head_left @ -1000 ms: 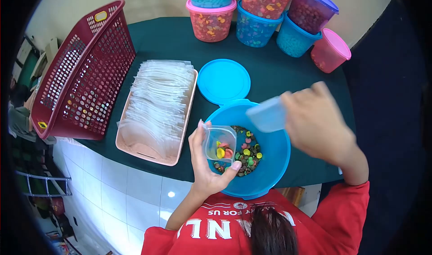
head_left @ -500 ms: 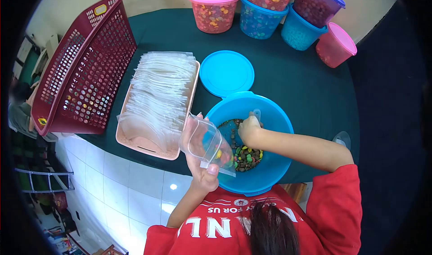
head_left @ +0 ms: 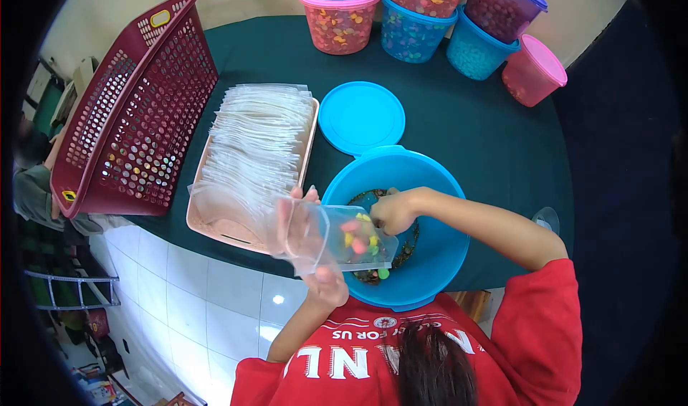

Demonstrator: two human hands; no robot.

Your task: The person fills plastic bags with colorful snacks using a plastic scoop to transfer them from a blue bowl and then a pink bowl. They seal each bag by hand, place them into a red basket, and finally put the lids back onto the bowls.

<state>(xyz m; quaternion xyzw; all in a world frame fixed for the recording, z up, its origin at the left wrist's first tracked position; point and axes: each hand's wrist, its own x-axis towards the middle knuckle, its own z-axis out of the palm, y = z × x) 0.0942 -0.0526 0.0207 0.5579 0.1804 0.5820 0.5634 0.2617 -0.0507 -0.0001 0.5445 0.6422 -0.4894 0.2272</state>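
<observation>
My left hand grips a clear plastic pouch, tilted over the near left side of a blue tub. Colourful candies, red, yellow and green, show in the pouch's lower end. Down inside the tub, my right hand is closed beside the pouch. The clear scoop whose handle showed in it a moment ago is mostly hidden now. Brown and coloured candies lie on the tub's floor, partly covered by the pouch and hand.
A pink basket packed with clear pouches stands left of the tub. Behind are a round blue lid and several lidded candy tubs. A maroon perforated basket stands at far left; a small clear object lies right.
The pouch has swung to lie more level, its candy end farther right over the tub. My right hand has shifted slightly down and left, and the scoop handle has dropped from sight.
</observation>
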